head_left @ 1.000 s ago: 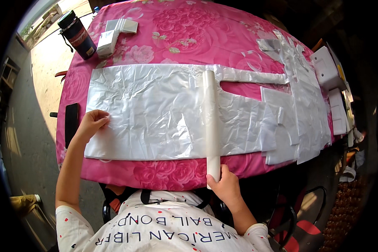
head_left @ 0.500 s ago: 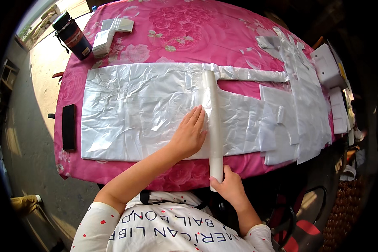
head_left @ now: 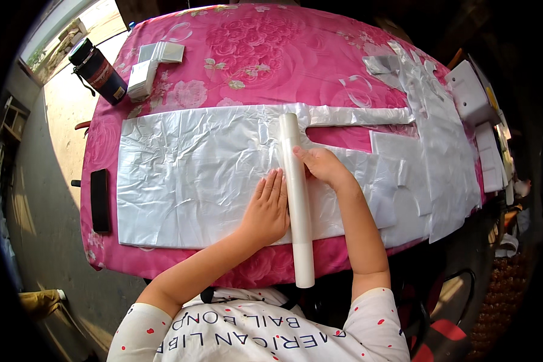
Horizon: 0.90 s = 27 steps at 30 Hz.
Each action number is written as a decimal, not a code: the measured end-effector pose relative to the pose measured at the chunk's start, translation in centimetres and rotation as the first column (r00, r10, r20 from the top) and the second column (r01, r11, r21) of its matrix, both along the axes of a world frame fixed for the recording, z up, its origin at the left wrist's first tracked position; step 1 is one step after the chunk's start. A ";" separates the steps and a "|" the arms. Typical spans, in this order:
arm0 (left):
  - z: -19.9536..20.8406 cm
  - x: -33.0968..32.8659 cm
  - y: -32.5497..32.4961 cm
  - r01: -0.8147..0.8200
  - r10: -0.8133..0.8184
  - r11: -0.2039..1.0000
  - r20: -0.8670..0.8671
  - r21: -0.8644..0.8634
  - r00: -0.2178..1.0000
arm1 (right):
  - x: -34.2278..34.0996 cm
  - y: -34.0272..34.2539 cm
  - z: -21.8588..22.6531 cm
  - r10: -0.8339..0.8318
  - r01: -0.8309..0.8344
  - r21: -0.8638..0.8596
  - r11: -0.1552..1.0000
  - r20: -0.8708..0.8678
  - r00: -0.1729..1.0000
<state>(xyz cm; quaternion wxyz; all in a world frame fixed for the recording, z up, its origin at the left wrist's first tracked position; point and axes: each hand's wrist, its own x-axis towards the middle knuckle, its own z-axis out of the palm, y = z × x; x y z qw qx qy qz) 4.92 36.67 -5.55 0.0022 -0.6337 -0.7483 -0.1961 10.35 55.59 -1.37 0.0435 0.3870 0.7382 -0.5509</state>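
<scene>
Lying across a table covered with a pink flowered cloth [head_left: 265, 54], a large sheet of crinkled silvery plastic film [head_left: 187, 175] is spread flat, and a long rolled tube of the same pale film [head_left: 297, 193] is laid over it, running from the far side of the sheet to past the near edge of the table. The left hand [head_left: 266, 208] is pressed flat on the sheet just beside the left side of the tube, with the fingers stretched out and close together, so nothing is gripped by it. The right hand [head_left: 323, 166] is placed on the other side of the tube, palm down, with the fingers curved toward the tube and touching it; whether the tube is really clasped cannot be told. To the right of the tube, a long slot is cut in the sheet, and the pink cloth is seen through it. More cut pieces of film [head_left: 434, 120] are piled at the right end of the table, near some white boxes [head_left: 473, 96]. At the far left corner a dark flask [head_left: 96, 69] is standing upright, and a small stack of white folded packets [head_left: 145, 75] is lying just beside it. A flat black phone [head_left: 99, 199] is lying on the cloth near the left edge of the sheet.
</scene>
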 end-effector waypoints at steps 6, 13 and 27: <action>0.2 0.2 0.1 -0.007 0.007 1.000 -0.003 -0.008 1.000 | -3.8 4.8 -3.6 -0.734 0.237 -0.791 0.564 -0.349 0.583; 0.2 0.3 0.0 -0.005 0.004 1.000 0.063 0.008 0.998 | 4.0 16.3 0.5 -0.863 0.079 -0.862 0.500 -0.504 -0.031; -1.7 0.8 0.3 -0.059 0.051 0.959 0.036 0.277 0.998 | -18.1 -16.8 0.1 0.497 -0.036 0.681 0.732 -0.497 0.711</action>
